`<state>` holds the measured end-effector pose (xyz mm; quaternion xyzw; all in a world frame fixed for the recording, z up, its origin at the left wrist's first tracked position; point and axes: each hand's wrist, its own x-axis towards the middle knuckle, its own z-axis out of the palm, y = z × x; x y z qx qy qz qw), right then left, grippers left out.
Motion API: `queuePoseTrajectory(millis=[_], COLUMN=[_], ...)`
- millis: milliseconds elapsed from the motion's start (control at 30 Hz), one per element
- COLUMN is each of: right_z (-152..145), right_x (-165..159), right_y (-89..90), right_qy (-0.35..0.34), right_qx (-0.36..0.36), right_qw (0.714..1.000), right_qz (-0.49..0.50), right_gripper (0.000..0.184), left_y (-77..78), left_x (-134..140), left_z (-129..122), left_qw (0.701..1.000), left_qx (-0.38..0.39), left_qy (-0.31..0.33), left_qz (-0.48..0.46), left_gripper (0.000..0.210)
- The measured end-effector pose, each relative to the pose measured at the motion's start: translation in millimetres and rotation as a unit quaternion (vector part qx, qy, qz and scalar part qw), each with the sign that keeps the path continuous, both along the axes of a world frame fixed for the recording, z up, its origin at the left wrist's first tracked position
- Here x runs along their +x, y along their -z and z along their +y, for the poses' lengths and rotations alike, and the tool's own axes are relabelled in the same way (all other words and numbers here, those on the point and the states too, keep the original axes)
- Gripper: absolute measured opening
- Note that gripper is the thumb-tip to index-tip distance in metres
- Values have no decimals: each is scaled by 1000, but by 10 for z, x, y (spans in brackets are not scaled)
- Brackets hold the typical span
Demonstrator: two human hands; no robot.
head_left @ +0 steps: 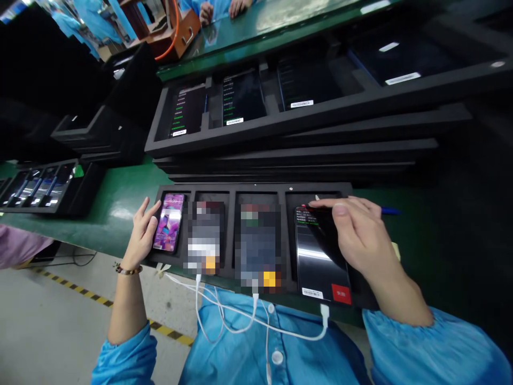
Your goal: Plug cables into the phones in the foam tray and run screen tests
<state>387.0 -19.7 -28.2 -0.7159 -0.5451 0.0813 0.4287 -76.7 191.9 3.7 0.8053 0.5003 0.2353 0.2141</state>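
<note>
My left hand [143, 231] is spread, its fingertips at the left edge of a phone [170, 222] with a lit purple screen. That phone lies in the left slot of a black foam tray [288, 251]. Over the right slot, my right hand [360, 230] stretches its index finger to the top edge of a dark-screened phone [320, 262], which shows small text and a red box. Two phones with blurred-out screens, a narrower one [204, 235] and a wider one [258, 240], lie between. A blue pen-like stick [389, 210] shows behind my right hand; whether I hold it is unclear.
White cables [296, 335] run to the three right-hand phones at the tray's near edge. Behind, a long foam tray of phones [248, 136] tops a stack. More trays [76, 187] stand left on the green table [120, 184]. Across it, a person's hands [220, 10] show.
</note>
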Motion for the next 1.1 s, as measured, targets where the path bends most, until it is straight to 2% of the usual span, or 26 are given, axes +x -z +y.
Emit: queuePoseTrajectory(millis=[133,233,367,533,700,900,1100], right_z=[4,10,13,21,23,29,30], right_x=[2,4,14,42,46,44,39], right_y=[-10,-14,5,50,60,73,87], right_qy=[2,4,5,2,8,13,21], right_qx=[3,7,9,9,16,9,11], right_qw=[1000,1000,1000,1000,999,999,999], right_qz=[-13,-16,-20,-30,-39,-36,-35], right_gripper=[50,50,52,53,55,56,57], left_y=[2,9,33,42,77,184,193], left_x=[6,-7,11,46,38,-36,-32], left_z=[16,14,21,5,19,83,93], left_qw=[999,998,999,987,980,971,975], left_qx=[-7,-23,-25,-90,-106,-134,-129], left_qy=[20,29,8,-15,-46,-30,-7], left_qz=[-50,-42,-27,-134,-161,-196,-180], left_gripper=[59,62,65,70,63,66,76])
